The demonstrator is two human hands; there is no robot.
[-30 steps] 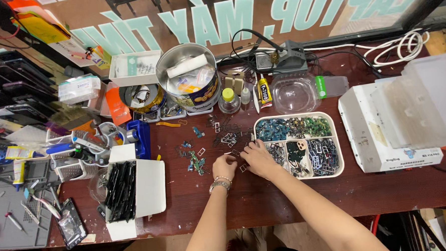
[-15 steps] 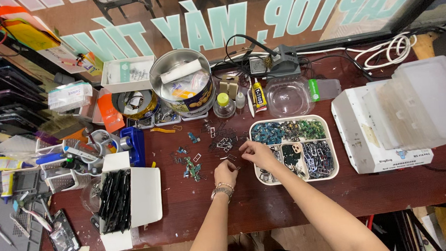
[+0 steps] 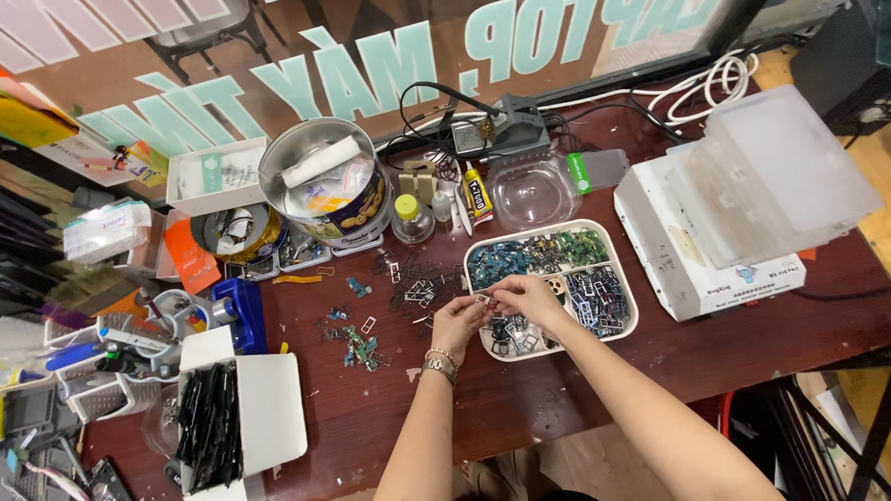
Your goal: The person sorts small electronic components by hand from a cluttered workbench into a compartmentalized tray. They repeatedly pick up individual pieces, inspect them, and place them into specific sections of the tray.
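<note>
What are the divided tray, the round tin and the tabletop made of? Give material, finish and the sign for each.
Tray: probably plastic, cream and matte, with rounded moulded edges and dividers.
Tin: metal, with a shiny silver rim and inner wall and a printed outer side.
Tabletop: looks like wood or wood veneer, dark reddish brown with a dull sheen and scuffs.

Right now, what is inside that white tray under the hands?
The white tray holds heaps of small electronic parts: blue and green ones at the back, dark metal frames at the right. The left hand and right hand cover part of the front.
</note>
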